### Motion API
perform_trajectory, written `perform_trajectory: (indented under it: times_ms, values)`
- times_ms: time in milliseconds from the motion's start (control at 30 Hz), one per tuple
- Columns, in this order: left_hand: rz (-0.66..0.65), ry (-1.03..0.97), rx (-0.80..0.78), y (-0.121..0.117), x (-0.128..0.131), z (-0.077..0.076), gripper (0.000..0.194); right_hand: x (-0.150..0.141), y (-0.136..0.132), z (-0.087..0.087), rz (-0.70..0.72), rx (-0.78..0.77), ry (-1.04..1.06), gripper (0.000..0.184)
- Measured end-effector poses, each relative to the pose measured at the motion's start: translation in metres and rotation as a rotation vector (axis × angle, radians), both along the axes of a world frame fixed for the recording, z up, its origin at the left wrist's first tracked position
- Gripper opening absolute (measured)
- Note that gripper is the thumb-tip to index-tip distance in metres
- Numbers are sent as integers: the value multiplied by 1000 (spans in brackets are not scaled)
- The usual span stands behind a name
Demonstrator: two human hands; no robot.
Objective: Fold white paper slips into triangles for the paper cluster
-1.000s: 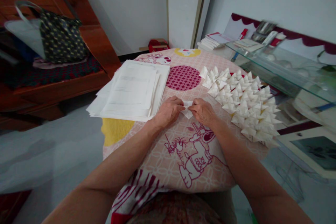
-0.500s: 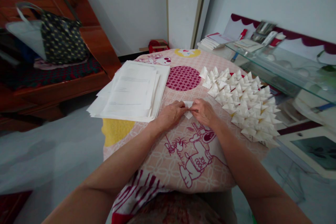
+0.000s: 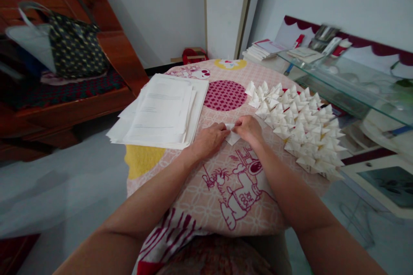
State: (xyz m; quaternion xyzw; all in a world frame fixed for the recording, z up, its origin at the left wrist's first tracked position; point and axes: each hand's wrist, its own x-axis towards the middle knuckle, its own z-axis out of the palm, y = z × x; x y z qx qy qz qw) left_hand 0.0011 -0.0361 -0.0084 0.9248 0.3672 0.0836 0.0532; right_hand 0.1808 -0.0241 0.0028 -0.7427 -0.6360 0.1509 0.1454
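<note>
A small folded piece of white paper (image 3: 232, 138) lies between my hands on the patterned tablecloth (image 3: 193, 193), its lower corner pointing toward me. My left hand (image 3: 212, 138) grips its left side with bent fingers. At the upper right edge, my right hand (image 3: 249, 129) pinches the same paper between thumb and fingers. Parts of the paper are hidden under the fingertips. To the left rests a stack of white paper sheets (image 3: 161, 111), the top one faintly printed. Many folded paper pieces (image 3: 300, 124) with pointed tips stand in rows on the right.
A glass shelf (image 3: 351, 81) runs along the right, holding a metal container (image 3: 323, 36) and a paper cup (image 3: 341, 47). A pile of booklets (image 3: 263, 49) sits at the table's far right. On the left, a wooden bench (image 3: 119, 64) bears a dotted bag (image 3: 75, 47).
My right hand has shifted slightly up and away from my left hand. More of the folded paper's lower point now shows between them. My left hand stays nearly in place.
</note>
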Motion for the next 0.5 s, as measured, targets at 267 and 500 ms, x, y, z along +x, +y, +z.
perform_trajectory:
  times_ms: [267,500]
  values:
    - [22,33,-19,-2,1,2,31,26,1,0,-73,-22,55,10]
    - [15,32,8,-1,0,0,31,50,-1,-8,-128,15,101,17]
